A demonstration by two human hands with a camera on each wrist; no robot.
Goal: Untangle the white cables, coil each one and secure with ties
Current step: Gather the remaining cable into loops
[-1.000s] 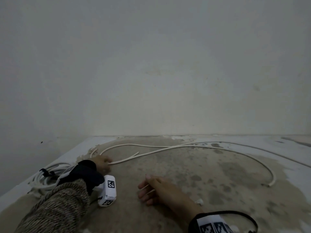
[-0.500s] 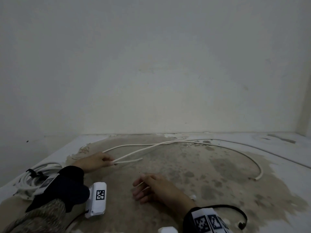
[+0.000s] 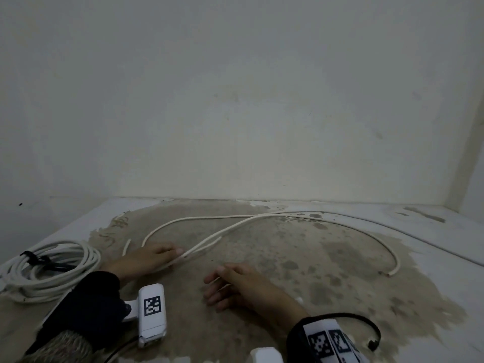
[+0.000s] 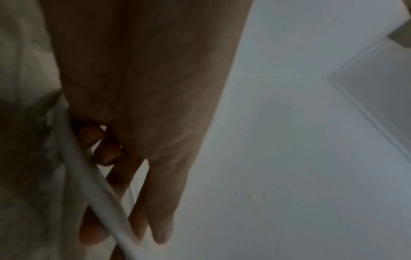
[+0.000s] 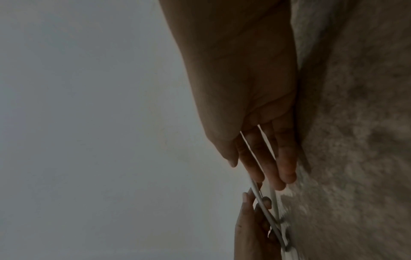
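Note:
A long loose white cable (image 3: 296, 218) lies in a wide arc on the stained floor, with its free end at the right. My left hand (image 3: 172, 254) holds two strands of it near the centre left, and in the left wrist view the cable (image 4: 100, 193) runs across the left hand (image 4: 133, 219). My right hand (image 3: 217, 286) rests on the floor, with thin white ties (image 3: 218, 279) pinched between its fingers. The right wrist view shows the ties (image 5: 251, 154) between the fingers of the right hand (image 5: 266, 176). A coiled white cable (image 3: 57, 268) bound with a black tie (image 3: 39, 259) lies at the left.
A pale wall (image 3: 235, 113) rises close behind the cables, with a corner at the far right. A short white cable piece (image 3: 126, 247) lies by the left hand. A black cord (image 3: 366, 326) loops from the right wrist.
My left hand has drawn away from the coil and slid a little right along the cable. The loose arc's free end has shifted slightly left. The right hand stays put.

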